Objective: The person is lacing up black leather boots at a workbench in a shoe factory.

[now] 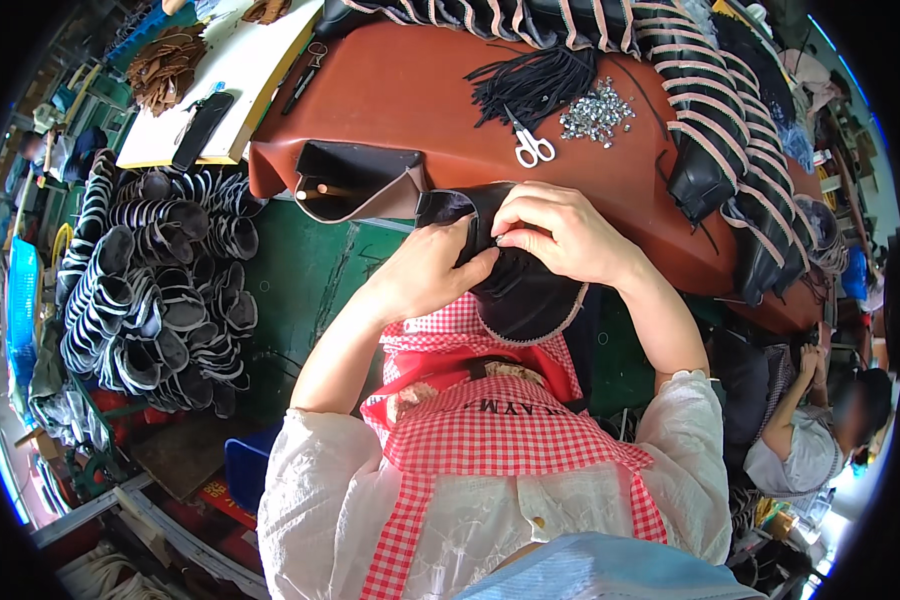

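A black boot upper (522,290) with a zip edge rests against my red-checked apron at the table's near edge. My left hand (432,272) grips its left side, thumb pressed on the leather. My right hand (555,232) is curled over its top edge, fingertips pinching something small that I cannot make out. Both hands meet at the boot's upper rim.
The brown leather-covered table (410,95) holds white-handled scissors (532,148), a heap of silver studs (597,112), black tassels (530,80) and a row of black boots (710,110). A brown pouch (355,182) hangs at its edge. Stacked boot uppers (155,290) lie left; another person (820,420) sits right.
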Demonstrator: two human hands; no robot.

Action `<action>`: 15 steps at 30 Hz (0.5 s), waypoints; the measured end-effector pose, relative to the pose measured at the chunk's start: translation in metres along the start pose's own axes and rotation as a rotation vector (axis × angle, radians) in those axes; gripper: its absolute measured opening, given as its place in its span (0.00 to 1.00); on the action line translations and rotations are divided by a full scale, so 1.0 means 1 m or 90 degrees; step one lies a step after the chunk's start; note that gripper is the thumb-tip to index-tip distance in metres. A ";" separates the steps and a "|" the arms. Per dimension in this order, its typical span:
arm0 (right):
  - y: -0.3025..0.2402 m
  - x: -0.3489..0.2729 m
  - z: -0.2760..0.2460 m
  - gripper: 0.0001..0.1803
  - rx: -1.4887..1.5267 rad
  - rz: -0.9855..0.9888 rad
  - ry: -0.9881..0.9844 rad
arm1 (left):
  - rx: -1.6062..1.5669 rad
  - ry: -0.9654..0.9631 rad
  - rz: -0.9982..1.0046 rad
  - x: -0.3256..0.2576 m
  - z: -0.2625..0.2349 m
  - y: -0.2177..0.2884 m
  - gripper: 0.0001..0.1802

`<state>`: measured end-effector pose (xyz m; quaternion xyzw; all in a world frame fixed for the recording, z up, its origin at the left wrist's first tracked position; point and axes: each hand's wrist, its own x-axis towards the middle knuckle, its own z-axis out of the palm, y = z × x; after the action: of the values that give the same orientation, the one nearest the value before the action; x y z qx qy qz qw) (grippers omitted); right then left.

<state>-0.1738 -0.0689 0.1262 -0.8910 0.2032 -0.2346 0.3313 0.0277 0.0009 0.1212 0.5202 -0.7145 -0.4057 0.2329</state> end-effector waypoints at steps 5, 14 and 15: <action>0.001 -0.005 0.009 0.04 -0.072 -0.018 0.016 | -0.024 -0.016 0.003 0.002 0.001 0.002 0.15; 0.022 -0.017 0.026 0.09 -0.015 -0.010 0.124 | -0.021 -0.043 -0.069 0.011 0.003 -0.009 0.17; 0.024 -0.018 0.015 0.12 0.093 0.064 0.107 | -0.020 -0.043 -0.068 0.010 0.007 -0.022 0.17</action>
<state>-0.1850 -0.0687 0.0948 -0.8304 0.2566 -0.3056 0.3887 0.0313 -0.0090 0.0986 0.5398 -0.6867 -0.4461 0.1953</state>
